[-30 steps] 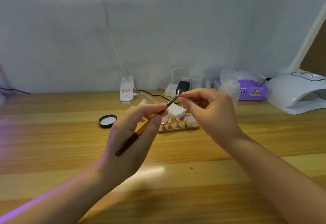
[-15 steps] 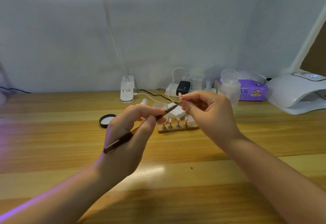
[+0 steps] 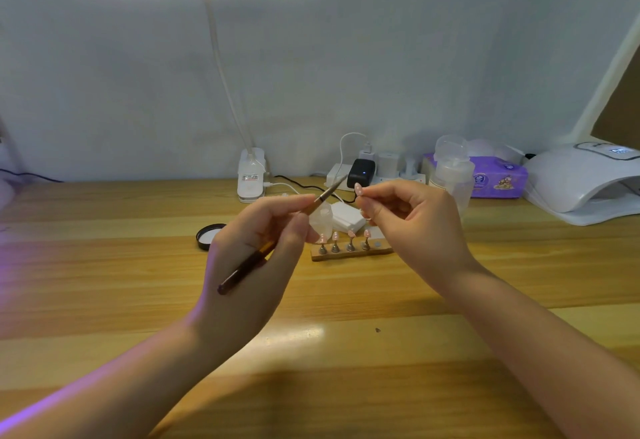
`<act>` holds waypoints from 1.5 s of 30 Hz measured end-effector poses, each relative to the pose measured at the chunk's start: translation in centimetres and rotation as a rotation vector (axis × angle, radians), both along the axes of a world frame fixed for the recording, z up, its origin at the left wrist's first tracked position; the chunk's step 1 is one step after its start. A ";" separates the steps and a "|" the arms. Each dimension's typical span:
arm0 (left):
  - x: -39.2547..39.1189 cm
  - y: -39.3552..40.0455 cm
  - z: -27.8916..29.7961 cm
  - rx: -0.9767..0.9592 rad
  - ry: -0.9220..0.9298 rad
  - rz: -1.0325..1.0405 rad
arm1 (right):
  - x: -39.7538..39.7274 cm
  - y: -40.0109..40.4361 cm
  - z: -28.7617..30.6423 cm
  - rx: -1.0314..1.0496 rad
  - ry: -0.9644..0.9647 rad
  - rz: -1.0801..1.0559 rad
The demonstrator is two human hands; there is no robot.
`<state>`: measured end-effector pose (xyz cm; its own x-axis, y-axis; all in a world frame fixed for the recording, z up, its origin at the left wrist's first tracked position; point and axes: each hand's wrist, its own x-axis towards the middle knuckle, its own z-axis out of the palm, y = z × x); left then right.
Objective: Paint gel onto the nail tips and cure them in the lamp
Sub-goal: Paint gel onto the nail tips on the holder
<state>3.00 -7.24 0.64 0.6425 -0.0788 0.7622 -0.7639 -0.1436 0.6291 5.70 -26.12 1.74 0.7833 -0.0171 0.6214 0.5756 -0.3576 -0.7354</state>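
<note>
My left hand [image 3: 256,258] holds a thin brown brush [image 3: 277,238] like a pen, its tip pointing up and right. My right hand [image 3: 412,227] pinches a small pink nail tip [image 3: 358,189] just right of the brush tip, a small gap between them. Behind my hands a wooden holder [image 3: 349,253] carries several pink nail tips on metal stands. A small clear gel jar [image 3: 322,219] stands behind the holder, and its black lid [image 3: 209,236] lies to the left. The white curing lamp [image 3: 585,179] sits at the far right.
A clip-on desk lamp [image 3: 251,175] stands at the back, its bright head overhead. A power strip with chargers [image 3: 367,170], a clear pump bottle [image 3: 452,172], a purple tissue pack [image 3: 495,179] and a small white box [image 3: 346,217] line the back of the wooden table [image 3: 329,352].
The brush tip has lifted away from the nail tip and now points higher. My left hand has shifted slightly; my right hand keeps the nail tip in about the same place.
</note>
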 end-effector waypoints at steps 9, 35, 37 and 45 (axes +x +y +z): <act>0.7 0.6 -0.4 0.158 -0.071 -0.043 | 0.0 0.0 0.0 -0.029 -0.005 -0.011; 0.3 0.5 -0.8 0.174 -0.098 0.017 | 0.3 -0.2 -0.3 -0.043 -0.001 -0.060; 0.4 0.4 -0.7 0.164 -0.106 0.024 | 0.3 -0.2 -0.3 -0.047 0.000 -0.055; 0.4 0.6 -0.8 0.167 -0.085 -0.019 | 0.3 -0.3 -0.4 -0.051 -0.007 -0.071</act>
<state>3.37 -6.63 -0.16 0.5739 -0.2200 0.7888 -0.8166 -0.2259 0.5312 6.04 -26.41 1.35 0.7766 -0.0409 0.6287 0.5526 -0.4350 -0.7109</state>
